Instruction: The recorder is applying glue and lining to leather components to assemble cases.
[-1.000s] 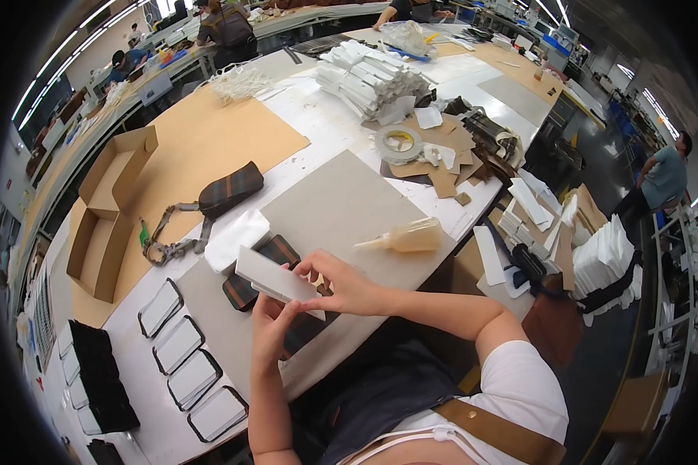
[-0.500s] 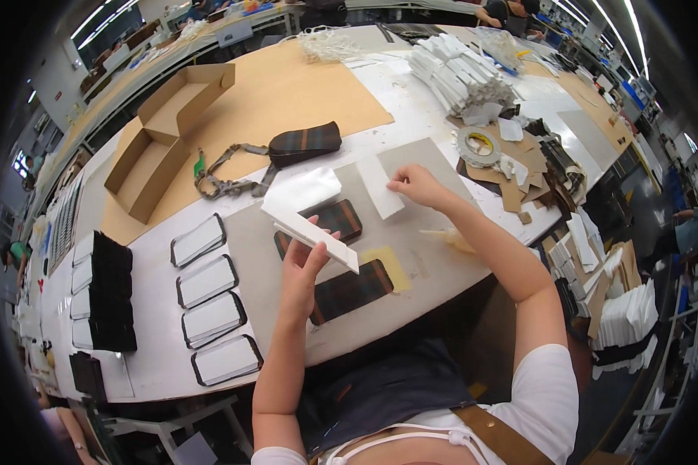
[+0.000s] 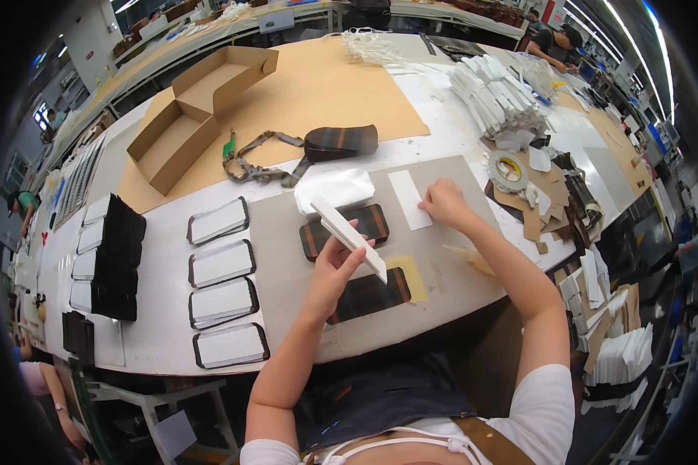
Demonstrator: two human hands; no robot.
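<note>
In my left hand point(image 3: 335, 271) is a thin bundle of long white strips point(image 3: 357, 244), tilted and held between thumb and fingers above the grey board point(image 3: 450, 279). My right hand point(image 3: 445, 204) pinches the edge of a single white strip point(image 3: 409, 200), which appears to lie on the board. Beneath and beyond my left hand is a dark plaid padded piece point(image 3: 372, 223) with rounded corners. A second plaid piece point(image 3: 374, 296) sits nearer to me, beside a yellow patch point(image 3: 411, 279). Crumpled white sheet material point(image 3: 333, 188) lies behind the first piece.
Several white-topped, dark-edged pieces point(image 3: 222, 262) stand in a column at left, beside black stacked pieces point(image 3: 120, 256). An open cardboard box point(image 3: 171, 151), a plaid case point(image 3: 341, 143) with strap, bundled white strips point(image 3: 496, 97) and a tape roll point(image 3: 507, 172) surround the board. A co-worker point(image 3: 554, 46) sits far right.
The whole view has shifted, so the table appears farther right. The bundle in my left hand has turned more onto its edge. My right hand still pinches the single strip.
</note>
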